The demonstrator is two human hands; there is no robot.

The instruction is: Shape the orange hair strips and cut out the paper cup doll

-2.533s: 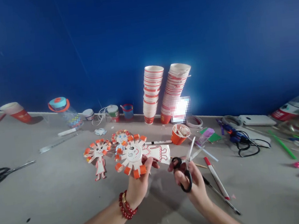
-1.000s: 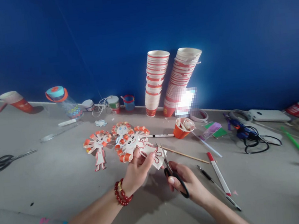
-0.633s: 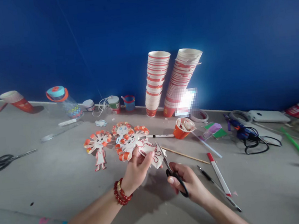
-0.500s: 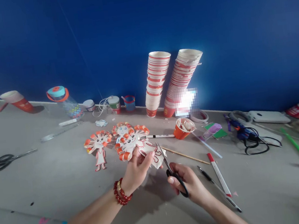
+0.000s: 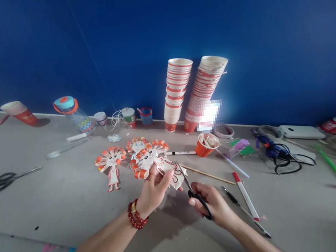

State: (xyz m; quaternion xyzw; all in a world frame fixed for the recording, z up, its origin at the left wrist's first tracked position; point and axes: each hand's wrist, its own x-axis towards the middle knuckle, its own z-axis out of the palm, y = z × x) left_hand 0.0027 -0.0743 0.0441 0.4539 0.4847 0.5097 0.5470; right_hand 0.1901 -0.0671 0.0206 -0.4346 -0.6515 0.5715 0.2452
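My left hand (image 5: 155, 188) pinches a paper doll body (image 5: 165, 164), a white cutout with a dress and legs drawn in red and dark lines. My right hand (image 5: 210, 204) has its fingers through the black handles of a pair of scissors (image 5: 191, 188). Their narrowly parted blades point up at the right edge of the paper, by the drawn legs. Just behind my left hand is a doll head (image 5: 149, 157) with curled orange-and-white strips; whether it joins the body I cannot tell. A complete paper doll (image 5: 112, 168) lies to the left, another doll head (image 5: 137, 145) behind.
Two tall stacks of paper cups (image 5: 179, 92) lean by the blue wall. An orange cup of scraps (image 5: 207, 145), a wooden stick (image 5: 208, 173), a red marker (image 5: 246, 198) and a pen (image 5: 244, 210) lie rightward. Spare scissors (image 5: 10, 179) rest far left; a glue gun (image 5: 272, 146) is at right.
Almost nothing differs. The view has shifted very slightly, and both hands keep nearly the same place on the paper and scissors.
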